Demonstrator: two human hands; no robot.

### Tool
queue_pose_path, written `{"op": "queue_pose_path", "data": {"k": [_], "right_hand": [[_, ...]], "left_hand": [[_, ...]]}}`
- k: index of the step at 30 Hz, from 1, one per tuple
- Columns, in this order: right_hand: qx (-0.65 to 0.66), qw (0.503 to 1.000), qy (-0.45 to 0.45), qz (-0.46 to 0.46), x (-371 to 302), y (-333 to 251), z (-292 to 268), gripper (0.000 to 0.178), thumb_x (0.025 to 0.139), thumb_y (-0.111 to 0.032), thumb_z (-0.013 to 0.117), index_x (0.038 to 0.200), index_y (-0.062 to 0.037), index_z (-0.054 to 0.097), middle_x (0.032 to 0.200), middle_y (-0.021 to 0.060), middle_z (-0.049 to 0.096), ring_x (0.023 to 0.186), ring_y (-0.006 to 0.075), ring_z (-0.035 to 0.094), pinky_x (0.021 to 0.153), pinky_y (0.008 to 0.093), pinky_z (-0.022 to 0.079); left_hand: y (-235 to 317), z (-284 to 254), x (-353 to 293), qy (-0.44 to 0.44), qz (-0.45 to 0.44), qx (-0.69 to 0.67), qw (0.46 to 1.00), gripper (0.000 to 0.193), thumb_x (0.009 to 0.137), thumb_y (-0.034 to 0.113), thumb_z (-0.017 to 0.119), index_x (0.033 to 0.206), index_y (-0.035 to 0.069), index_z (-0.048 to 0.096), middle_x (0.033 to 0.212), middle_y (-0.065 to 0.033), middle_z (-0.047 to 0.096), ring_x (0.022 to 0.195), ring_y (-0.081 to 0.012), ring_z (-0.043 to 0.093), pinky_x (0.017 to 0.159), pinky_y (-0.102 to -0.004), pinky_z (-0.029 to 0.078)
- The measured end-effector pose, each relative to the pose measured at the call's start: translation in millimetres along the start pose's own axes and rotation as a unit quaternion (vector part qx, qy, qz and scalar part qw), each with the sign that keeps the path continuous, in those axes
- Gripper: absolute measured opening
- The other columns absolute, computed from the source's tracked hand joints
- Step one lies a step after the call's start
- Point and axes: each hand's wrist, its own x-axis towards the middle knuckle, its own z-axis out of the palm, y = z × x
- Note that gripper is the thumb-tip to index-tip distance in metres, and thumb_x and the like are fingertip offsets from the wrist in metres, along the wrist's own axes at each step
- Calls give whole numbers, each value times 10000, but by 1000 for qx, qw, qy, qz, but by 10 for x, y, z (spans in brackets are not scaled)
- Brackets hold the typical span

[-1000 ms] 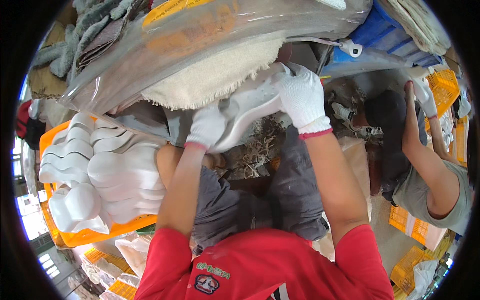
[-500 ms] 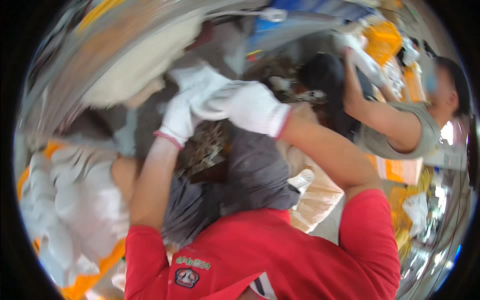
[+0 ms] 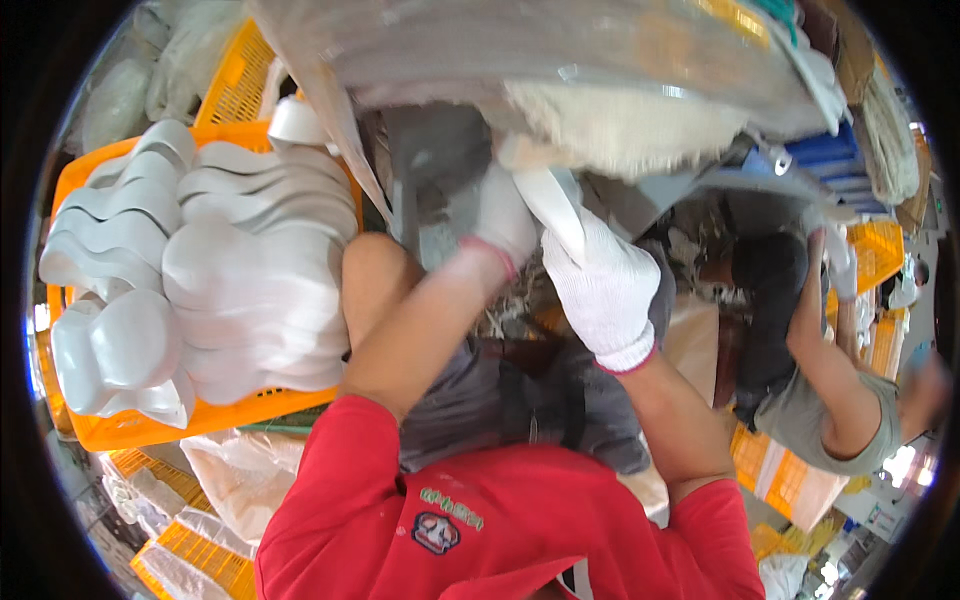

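White knit gloves with pink cuffs cover both hands. A smooth white curved piece (image 3: 550, 205) sits in my right hand (image 3: 603, 290), whose fingers are closed around its lower part. The piece's upper end lies close under a cream, fuzzy cloth wheel (image 3: 630, 130); whether they touch I cannot tell. Against the left side of the piece is my left hand (image 3: 505, 215), blurred, its fingers hidden near the wheel's lower edge.
On the left stands an orange crate (image 3: 230, 412) stacked with wavy white pieces (image 3: 255, 270). A grey, plastic-covered housing (image 3: 450, 50) arches over the wheel. At right a gloved co-worker (image 3: 835, 420) sits beside orange crates (image 3: 875, 255). Debris (image 3: 515, 310) lies below my hands.
The view has swung, bringing the full crate into sight at left and the wheel toward the middle. My hands were overlapping; now they are more apart, and the white piece shows between them.
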Motion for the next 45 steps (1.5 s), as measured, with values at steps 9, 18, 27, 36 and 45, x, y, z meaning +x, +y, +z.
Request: {"op": "queue_pose_path", "data": {"k": [9,18,27,36,45], "right_hand": [[465,703,-393,368,172,202,-442,470,905,-93,809,1353,10,716,1126,22,760,991,141,714,912,316,582],[174,925,-327,81,37,-20,-279,364,905,-275,816,1181,-54,733,1117,180,762,965,374,744,786,494,608],[137,971,-158,118,104,75,-226,451,856,-263,889,1229,-57,745,991,167,794,881,346,801,817,427,643],[76,946,-312,51,121,-169,-583,649,821,-277,823,1411,-60,664,1184,215,719,1067,434,704,884,480,600],[152,949,-258,99,-214,-229,-727,418,845,-128,785,1248,-27,739,988,187,779,913,364,776,833,437,627]], "left_hand": [[-229,-139,139,-179,-143,-184,956,546,1176,535,383,1300,94,679,1235,-114,765,1058,-308,758,969,-439,625],[-143,104,39,24,-119,-114,986,1031,896,1038,313,1312,141,605,1002,-76,651,825,-325,662,794,-545,578],[71,262,161,78,-6,16,997,1053,973,970,312,1494,91,565,1095,-164,733,1004,-376,714,967,-520,574],[-395,2,-102,145,-180,-208,950,900,1027,898,295,1230,112,683,1012,-150,720,949,-366,696,921,-509,576],[18,-19,49,97,-81,-45,991,886,1045,878,318,1461,152,610,1295,-108,709,1169,-311,662,1030,-493,538]]}}
